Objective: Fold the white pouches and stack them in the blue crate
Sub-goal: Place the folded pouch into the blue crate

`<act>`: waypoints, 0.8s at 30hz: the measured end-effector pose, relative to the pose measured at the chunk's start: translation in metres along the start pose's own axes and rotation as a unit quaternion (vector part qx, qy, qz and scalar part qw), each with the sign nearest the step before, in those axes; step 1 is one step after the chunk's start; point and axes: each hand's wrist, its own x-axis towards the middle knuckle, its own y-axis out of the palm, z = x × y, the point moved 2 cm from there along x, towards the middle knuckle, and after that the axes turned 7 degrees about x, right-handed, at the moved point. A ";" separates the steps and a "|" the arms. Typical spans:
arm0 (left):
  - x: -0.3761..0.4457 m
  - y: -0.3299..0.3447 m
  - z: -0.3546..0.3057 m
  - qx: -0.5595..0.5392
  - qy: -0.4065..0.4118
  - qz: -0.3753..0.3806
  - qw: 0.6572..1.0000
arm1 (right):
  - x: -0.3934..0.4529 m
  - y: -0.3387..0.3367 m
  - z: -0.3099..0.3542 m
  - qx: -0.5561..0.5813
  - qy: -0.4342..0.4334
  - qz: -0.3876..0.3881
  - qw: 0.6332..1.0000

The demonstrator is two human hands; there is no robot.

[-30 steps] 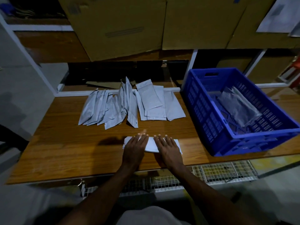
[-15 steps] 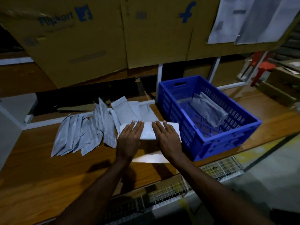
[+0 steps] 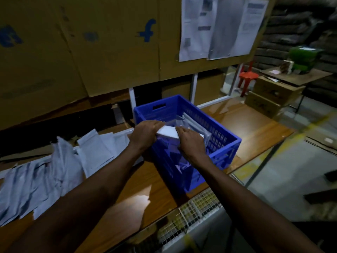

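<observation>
in the head view, the only view given, a folded white pouch (image 3: 167,133) was held between both hands above the blue crate (image 3: 221,136), over its near-left part. the left hand (image 3: 145,133) was curled over the pouch's left end and the right hand (image 3: 189,139) was curled over its right end, so that only the middle of the pouch was seen between them. the crate was stood on the wooden table (image 3: 255,128), and at least one grey-white pouch (image 3: 196,123) was seen leaning inside it toward the far-right wall; paler shapes were made out lower in the crate, but they could not be told apart in the dim light. the unfolded pouches (image 3: 54,172) were left in a loose spread on the table to the left of the crate, well apart from the hands. the step in hand was judged to be the placing of a folded pouch, with the folding of this one taken as done. the next move was judged to call for the pouch to be lowered flat onto the crate's contents with its fold kept closed, both grips to be loosened together, and a fresh pouch then to be fetched from the spread.
</observation>
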 end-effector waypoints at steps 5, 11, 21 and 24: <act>0.069 0.040 0.004 0.001 0.062 0.100 0.993 | 0.020 0.004 -0.041 0.029 0.071 0.027 0.997; 0.134 0.095 0.007 0.006 0.091 0.222 0.971 | 0.053 0.027 -0.085 0.027 0.160 0.078 0.984; 0.179 0.231 0.039 -0.187 -0.020 0.296 0.937 | 0.094 0.074 -0.136 0.029 0.239 0.128 0.962; 0.187 0.229 0.036 -0.337 -0.222 0.289 0.868 | 0.105 0.086 -0.146 0.035 0.258 0.141 0.955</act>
